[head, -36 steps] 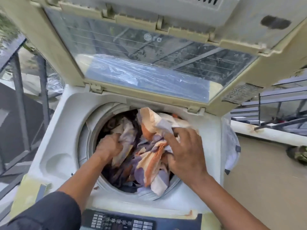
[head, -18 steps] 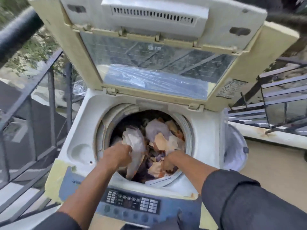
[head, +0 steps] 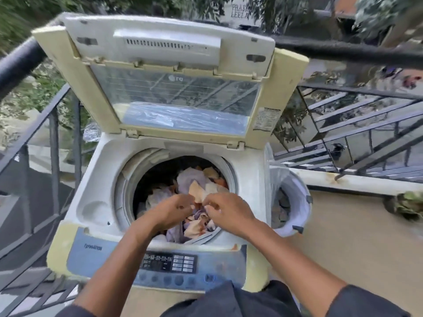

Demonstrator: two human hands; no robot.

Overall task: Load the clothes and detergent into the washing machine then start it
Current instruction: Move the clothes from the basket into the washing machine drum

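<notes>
Two hands, left (head: pixel 172 210) and right (head: pixel 225 210), are hovering over one washer (head: pixel 98 193), fingers loosely curled, gripping nothing. Clothes (head: pixel 194 181) are lying inside the drum.

My top-loading washing machine (head: pixel 100 179), white with yellowed edges, stands with its lid (head: pixel 174 88) raised upright at 12 o'clock. Orange, lavender and cream clothes (head: pixel 196 186) lie crumpled in the round drum, heaped toward 3 o'clock.

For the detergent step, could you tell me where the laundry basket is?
In the head view, the laundry basket stands right of the washing machine, beside the open drum.
</notes>
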